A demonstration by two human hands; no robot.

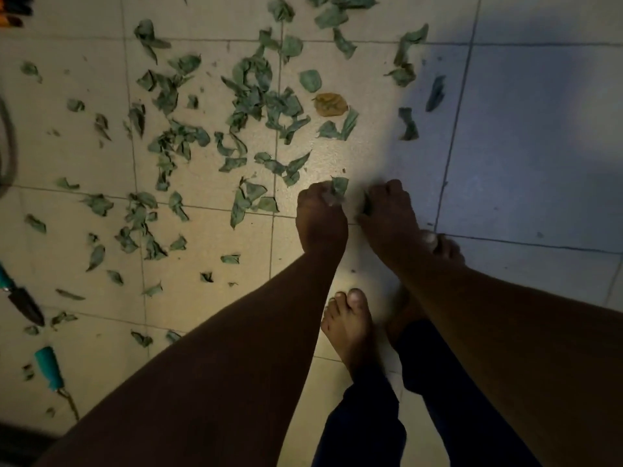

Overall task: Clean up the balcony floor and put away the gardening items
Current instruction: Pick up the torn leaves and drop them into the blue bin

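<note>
Several green leaves (249,96) lie scattered over the tiled balcony floor (522,146), thickest at the upper middle, with one brown leaf (329,104) among them. My left hand (322,214) is low at the floor with fingers curled round a clump of green leaves (338,187) that sticks out above the knuckles. My right hand (387,210) is just beside it, fingers curled, pinching a small green leaf (366,207) at its thumb side. Both forearms reach down from the lower edge.
A trowel with a teal handle (23,301) and a second teal-handled tool (50,369) lie on the floor at the left edge. A curved hose or rim (10,146) shows at far left. My bare feet (350,325) stand below the hands.
</note>
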